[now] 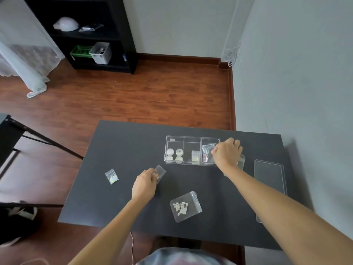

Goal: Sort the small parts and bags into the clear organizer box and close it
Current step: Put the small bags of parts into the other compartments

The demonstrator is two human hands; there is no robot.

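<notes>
The clear organizer box [192, 139] sits open on the dark table [133, 142], with three compartments. Round white parts [174, 155] fill its left one, and a small pale bag [196, 157] stands in the middle one. My right hand [227, 152] pinches a clear bag [207, 152] at the right compartment. My left hand [145, 185] grips a small clear bag [160, 173] just above the table. A small bag with pale beads [111, 176] lies at the left. A larger bag with white flower pieces and a label [185, 206] lies near the front.
The box's clear lid [270, 180] lies flat at the table's right side. Another clear item [241, 163] shows partly behind my right wrist. A wall runs close along the right. A black shelf stands across the wooden floor, and a black frame stands at the left.
</notes>
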